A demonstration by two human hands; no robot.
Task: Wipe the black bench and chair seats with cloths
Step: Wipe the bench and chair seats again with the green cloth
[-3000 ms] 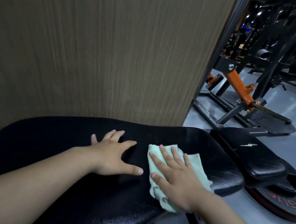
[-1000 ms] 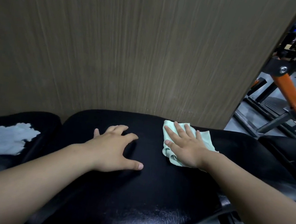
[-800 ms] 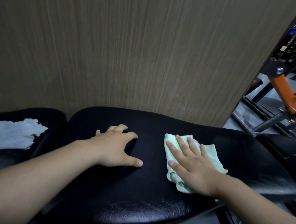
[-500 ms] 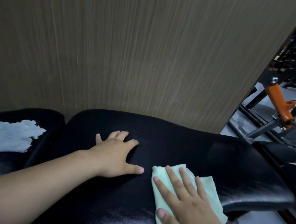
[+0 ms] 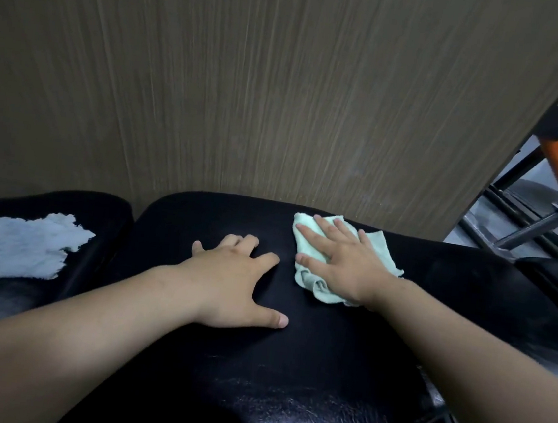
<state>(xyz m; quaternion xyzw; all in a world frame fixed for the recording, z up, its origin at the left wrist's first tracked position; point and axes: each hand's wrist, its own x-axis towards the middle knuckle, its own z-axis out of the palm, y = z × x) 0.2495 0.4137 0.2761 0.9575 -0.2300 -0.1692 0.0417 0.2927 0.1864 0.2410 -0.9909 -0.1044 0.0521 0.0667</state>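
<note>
Right hand (image 5: 344, 263), fingers straight, presses a pale green cloth (image 5: 311, 283) flat near the far edge of the black bench pad (image 5: 287, 384). Left hand (image 5: 232, 285) rests spread beside it. A white cloth (image 5: 8, 248) lies on the adjoining left pad (image 5: 106, 207).

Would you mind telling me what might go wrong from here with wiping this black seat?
The green cloth is bunched under the flat right hand near the far edge of the black seat, so it could slip off against the wall. The left hand rests on the seat, so that patch may go unwiped or pick up prints.
</note>
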